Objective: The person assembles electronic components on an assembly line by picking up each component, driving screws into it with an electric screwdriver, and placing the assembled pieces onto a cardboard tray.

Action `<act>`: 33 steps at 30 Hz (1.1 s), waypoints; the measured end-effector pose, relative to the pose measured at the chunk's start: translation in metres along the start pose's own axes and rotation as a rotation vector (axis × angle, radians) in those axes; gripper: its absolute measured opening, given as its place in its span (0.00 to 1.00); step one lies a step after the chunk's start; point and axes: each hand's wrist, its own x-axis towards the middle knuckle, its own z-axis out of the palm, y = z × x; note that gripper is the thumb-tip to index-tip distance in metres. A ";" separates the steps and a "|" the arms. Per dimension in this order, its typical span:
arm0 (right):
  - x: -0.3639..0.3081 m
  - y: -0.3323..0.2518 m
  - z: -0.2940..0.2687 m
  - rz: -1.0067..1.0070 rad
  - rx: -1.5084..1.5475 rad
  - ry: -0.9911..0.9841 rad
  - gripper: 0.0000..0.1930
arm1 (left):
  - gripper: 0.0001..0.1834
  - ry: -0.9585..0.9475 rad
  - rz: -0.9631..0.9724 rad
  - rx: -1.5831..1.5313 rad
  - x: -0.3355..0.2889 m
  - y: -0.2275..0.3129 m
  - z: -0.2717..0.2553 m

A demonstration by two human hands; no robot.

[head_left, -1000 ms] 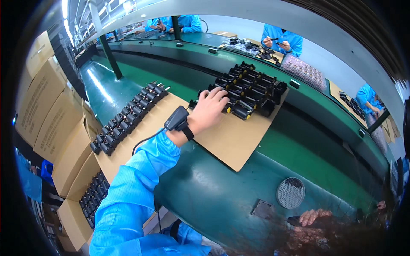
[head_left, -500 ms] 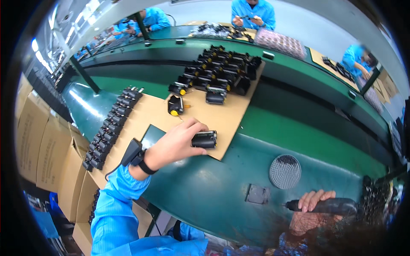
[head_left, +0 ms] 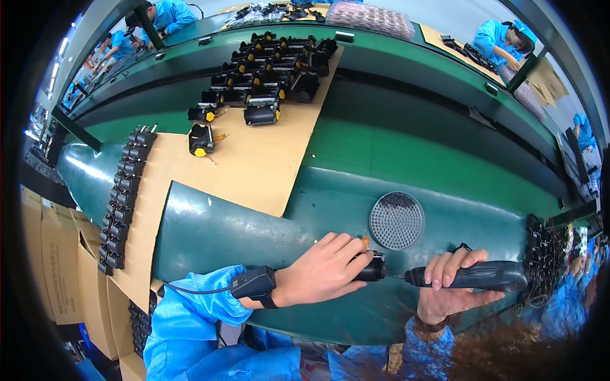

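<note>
Head view from where I sit: the left hand [head_left: 327,268] is closed around a black part [head_left: 373,269] at the near side of the green surface [head_left: 229,236], though I cannot tell whether the part touches it. My right hand [head_left: 440,303] is wrapped around a black screwdriver [head_left: 489,276], its tip pointing left, just beside the part's right end. Beyond them I see a round grey dish [head_left: 396,223], and farther off to the left a cardboard sheet [head_left: 248,174] carrying clustered black units [head_left: 260,114].
</note>
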 end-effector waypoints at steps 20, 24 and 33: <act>0.048 0.030 -0.006 -0.054 -0.284 0.026 0.48 | 0.35 -0.052 -0.014 -0.077 -0.019 -0.022 -0.007; 0.051 0.030 -0.011 -0.032 -0.315 0.067 0.48 | 0.37 -0.053 -0.007 -0.070 -0.024 -0.023 -0.005; 0.051 0.032 -0.020 -0.022 -0.284 0.031 0.47 | 0.38 -0.056 -0.010 -0.087 -0.027 -0.025 -0.001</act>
